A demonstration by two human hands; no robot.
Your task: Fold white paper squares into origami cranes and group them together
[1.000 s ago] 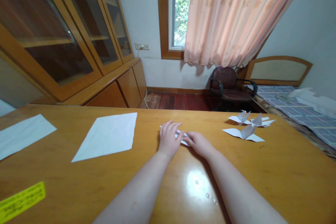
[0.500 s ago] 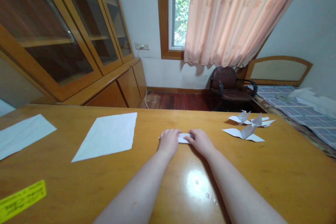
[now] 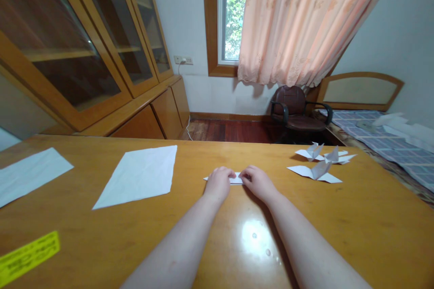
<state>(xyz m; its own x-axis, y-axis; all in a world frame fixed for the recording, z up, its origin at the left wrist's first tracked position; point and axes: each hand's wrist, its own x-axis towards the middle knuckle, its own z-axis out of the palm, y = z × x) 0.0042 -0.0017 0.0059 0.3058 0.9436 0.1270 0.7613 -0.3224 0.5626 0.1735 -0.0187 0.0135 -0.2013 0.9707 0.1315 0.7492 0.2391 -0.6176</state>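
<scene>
A small folded strip of white paper point(image 3: 236, 181) lies on the wooden table, partly covered by both hands. My left hand point(image 3: 219, 182) is closed over its left part, with a pointed tip poking out past the fingers on the left. At the other end, my right hand point(image 3: 257, 181) has its thumb and fingers bent together on the paper's edge. To the right stand white folded paper cranes: one in front point(image 3: 318, 171), with others point(image 3: 313, 152) close behind it. How the paper sits beneath the palms is hidden.
Two flat white sheets, one nearer point(image 3: 139, 176) and one at the far left point(image 3: 32, 175), lie on the table point(image 3: 142, 239). A yellow label point(image 3: 30, 257) is at the lower left. Beyond the table's far edge are a chair point(image 3: 290, 106), a cabinet and a bed.
My right thumb and fingers have curled in more tightly at the paper's edge. Slightly more of the paper's left tip shows. My left hand has barely moved.
</scene>
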